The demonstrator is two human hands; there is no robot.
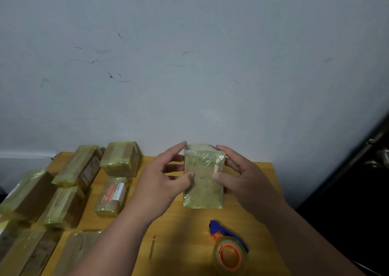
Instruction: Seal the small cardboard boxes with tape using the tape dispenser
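Bare table [185, 233] lies near the tape dispenser [228, 248]; taped boxes [69, 187] (closely packed) crowd the left.

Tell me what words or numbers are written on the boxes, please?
None can be read.
Box with the orange and white label: there is print, too blurred to read.
Long box with a dark label: print too small to read.
Box held by the left hand and right hand: the box shows no words.
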